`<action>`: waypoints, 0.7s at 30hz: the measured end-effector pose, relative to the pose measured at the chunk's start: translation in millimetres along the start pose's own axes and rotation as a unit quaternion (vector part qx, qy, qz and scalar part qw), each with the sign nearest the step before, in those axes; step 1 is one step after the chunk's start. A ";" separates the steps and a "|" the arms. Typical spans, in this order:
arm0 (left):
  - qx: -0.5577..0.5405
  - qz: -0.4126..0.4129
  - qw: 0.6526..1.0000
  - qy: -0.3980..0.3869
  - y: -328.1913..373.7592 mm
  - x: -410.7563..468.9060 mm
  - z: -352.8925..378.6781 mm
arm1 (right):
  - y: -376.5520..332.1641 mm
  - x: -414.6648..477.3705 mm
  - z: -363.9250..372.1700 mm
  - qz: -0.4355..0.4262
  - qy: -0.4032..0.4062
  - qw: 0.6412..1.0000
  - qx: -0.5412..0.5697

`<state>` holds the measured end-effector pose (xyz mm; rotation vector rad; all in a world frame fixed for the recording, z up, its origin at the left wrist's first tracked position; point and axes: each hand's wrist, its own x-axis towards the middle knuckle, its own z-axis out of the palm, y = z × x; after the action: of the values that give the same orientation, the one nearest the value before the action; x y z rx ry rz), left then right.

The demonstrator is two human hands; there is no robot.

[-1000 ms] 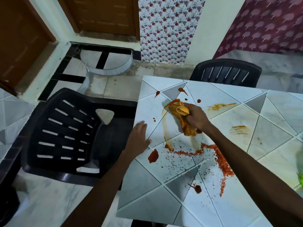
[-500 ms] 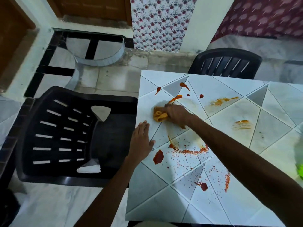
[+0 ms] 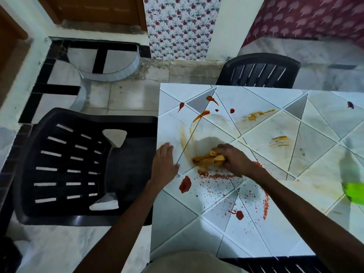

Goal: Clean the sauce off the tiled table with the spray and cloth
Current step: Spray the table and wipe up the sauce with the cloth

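Head view, crumpled cloth, orange sauce-stained

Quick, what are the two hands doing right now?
Left hand: open, fingers flat on the tiled table, holding nothing.
Right hand: closed around the cloth, pressing it on the table.

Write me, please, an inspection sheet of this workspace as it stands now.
Surface: tiled table smeared and spotted with red sauce; orange streaks further back.
Job's things: stained cloth on the table; blurred green object at the right edge, perhaps the spray.
Clutter: nothing seen.
Grippers: right hand grips the cloth; left hand rests flat near the table's left edge.
Cables: nothing seen.
Surroundings: black plastic chair at the left; second black chair at the far side.
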<state>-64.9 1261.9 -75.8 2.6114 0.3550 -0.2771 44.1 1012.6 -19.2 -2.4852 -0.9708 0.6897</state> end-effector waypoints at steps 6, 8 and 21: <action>-0.064 -0.005 0.998 0.029 -1.2 22.6 0.0 | 1.5 41.9 -40.2 0.068 0.140 0.981 0.115; -0.084 0.001 0.996 0.041 -2.2 28.4 3.1 | -4.3 61.1 -49.6 0.081 0.185 0.972 0.116; -0.092 0.038 0.992 0.076 -16.6 33.1 10.2 | -38.2 138.2 -45.6 -0.047 -0.027 0.988 -0.142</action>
<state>-39.9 1277.5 -100.3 2.4625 0.3162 -0.0181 138.7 1128.7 -4.7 -2.6512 -1.2772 0.6294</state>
